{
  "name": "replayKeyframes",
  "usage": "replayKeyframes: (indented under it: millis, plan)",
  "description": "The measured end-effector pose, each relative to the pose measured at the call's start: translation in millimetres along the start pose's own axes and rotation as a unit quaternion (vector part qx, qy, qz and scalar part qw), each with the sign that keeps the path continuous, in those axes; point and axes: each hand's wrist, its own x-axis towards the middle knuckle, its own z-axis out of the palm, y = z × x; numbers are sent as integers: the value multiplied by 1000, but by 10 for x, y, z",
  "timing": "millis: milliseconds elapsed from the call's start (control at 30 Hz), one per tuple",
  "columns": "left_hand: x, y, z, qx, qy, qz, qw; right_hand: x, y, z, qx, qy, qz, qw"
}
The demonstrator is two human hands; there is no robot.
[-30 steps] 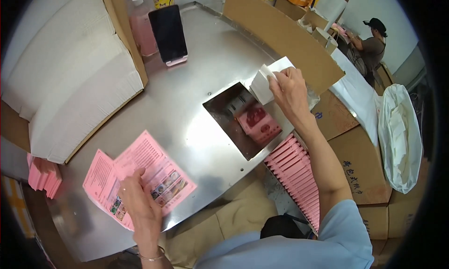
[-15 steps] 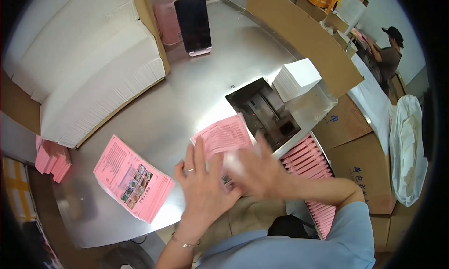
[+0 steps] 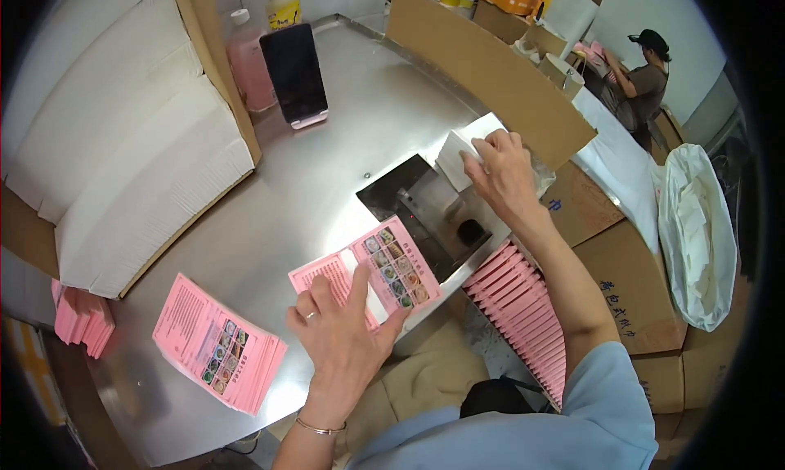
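My left hand [image 3: 343, 331] rests with spread fingers on a pink printed sheet [image 3: 413, 261] at the near table edge. Small food pictures cover the sheet's right part, and a folded white paper strip [image 3: 375, 302] lies across it under my fingertips. Farther right, my right hand [image 3: 509, 176] reaches to a stack of white folded papers [image 3: 454, 161]. Its bent fingers pinch at the top of the stack; how many papers they hold is hidden. A thick pile of matching pink sheets [image 3: 217, 347] lies left of my left hand.
A black recessed device [image 3: 441, 225] sits in the metal table [image 3: 270, 217]. A phone on a stand [image 3: 294, 76] stands behind. White paper fills an open carton [image 3: 155, 192] at left. Packed pink bundles [image 3: 523, 315] lie below the right edge. A person [image 3: 646, 78] works far right.
My right hand has moved from the pink sheet to the white stack. The sheet now shows its food pictures, with the white strip in view. The whole view has shifted slightly.
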Motion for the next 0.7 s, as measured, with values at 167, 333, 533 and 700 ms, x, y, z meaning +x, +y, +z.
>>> replayKeyframes:
  millis: [167, 333, 533, 700]
  plan:
    - [-11, -85, -74, 12, 14, 64, 998, 23, 47, 83, 126, 3, 71, 989]
    - [-62, -35, -40, -7, 14, 63, 998, -41, 107, 134, 154, 72, 74, 983]
    - [-189, -217, -7, -79, -32, 99, 991, -517, -886, -382, 306, 0, -170, 937]
    - [-85, -176, -122, -70, -26, 65, 995, -618, -1325, -381, 332, -147, -244, 899]
